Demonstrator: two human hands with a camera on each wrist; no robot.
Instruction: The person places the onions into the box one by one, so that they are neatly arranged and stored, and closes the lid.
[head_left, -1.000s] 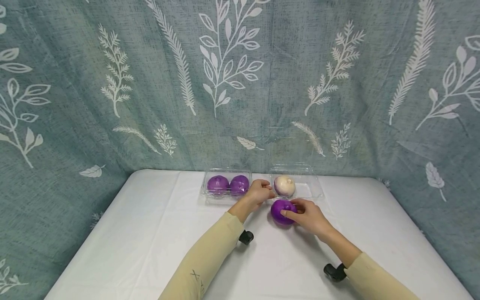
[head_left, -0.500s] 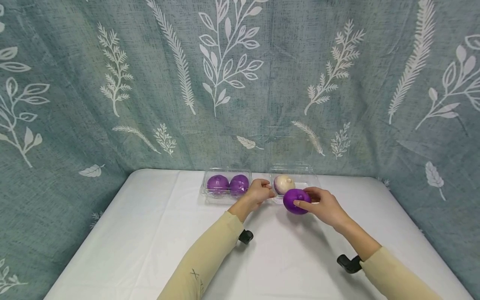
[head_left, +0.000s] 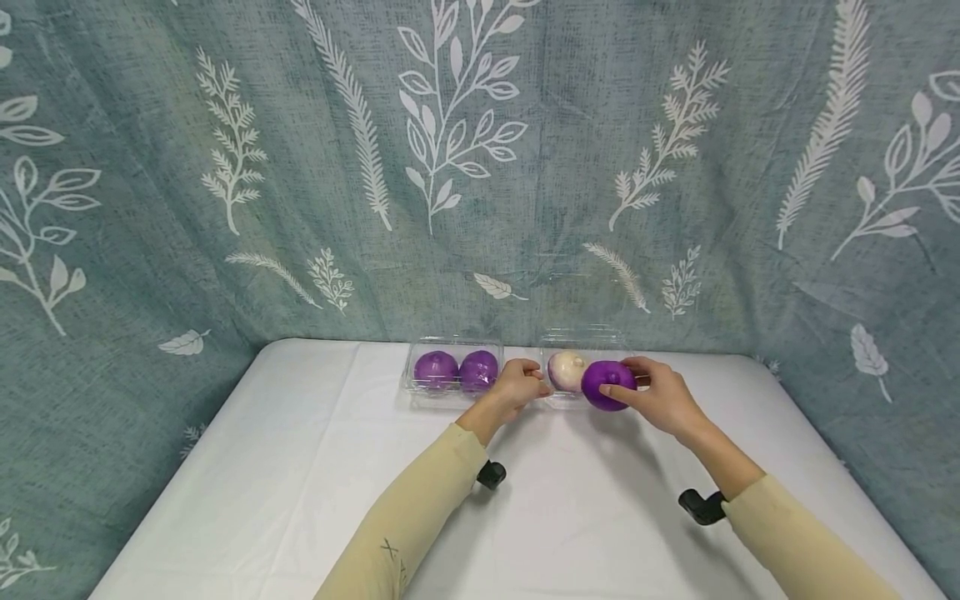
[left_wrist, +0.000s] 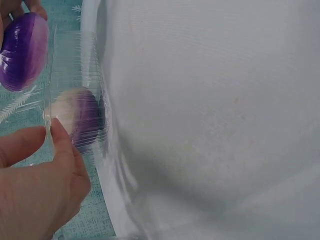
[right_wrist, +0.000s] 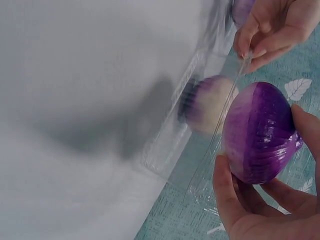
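My right hand (head_left: pixel 660 400) holds a shiny purple onion (head_left: pixel 608 386) between thumb and fingers. The onion is raised over the front of the right clear plastic container (head_left: pixel 618 363), whose lid stands open. Inside that container, on its left side, sits a cream-and-purple onion (head_left: pixel 564 369). In the left wrist view my left hand (left_wrist: pixel 45 180) pinches the edge of this container between thumb and index finger. The right wrist view has the held onion (right_wrist: pixel 260 132) close above the container rim (right_wrist: pixel 207 145), with fingers curled round its lower side.
To the left stands another clear container (head_left: pixel 411 379) with two purple onions (head_left: pixel 436 369) in it. Both containers are near the far edge of the white-covered table (head_left: pixel 315 467). A patterned teal curtain (head_left: pixel 570 192) hangs directly behind.
My right hand has lifted the purple onion off the table and carried it right and away from me, to the right container. The left hand has stayed in place.
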